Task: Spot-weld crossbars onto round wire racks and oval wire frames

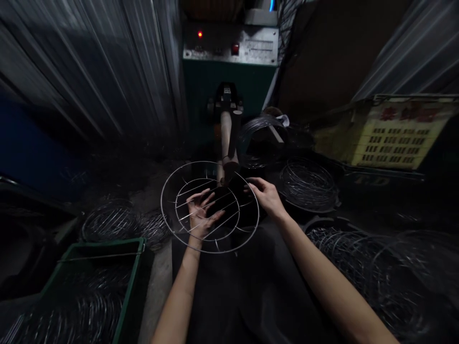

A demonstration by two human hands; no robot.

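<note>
A round wire rack [216,239], with an outer ring, a smaller inner ring and several parallel bars, is in front of me, at the end of a machine's arm [225,131]. My left hand [201,212] shows through the bars with its fingers spread and palm turned up; I cannot tell if it bears any weight. At the rack's right edge my right hand [265,195] has its thumb and fingers closed about the outer ring. The machine's dark lower tip meets the rack's far side, and whether they touch is unclear.
Behind stands a green machine [204,79] with a lit red lamp [200,34]. A green crate [134,272] of wire pieces is at lower left. Wire rings [308,184] and a wire pile [344,253] lie to the right, below a yellow crate [398,129].
</note>
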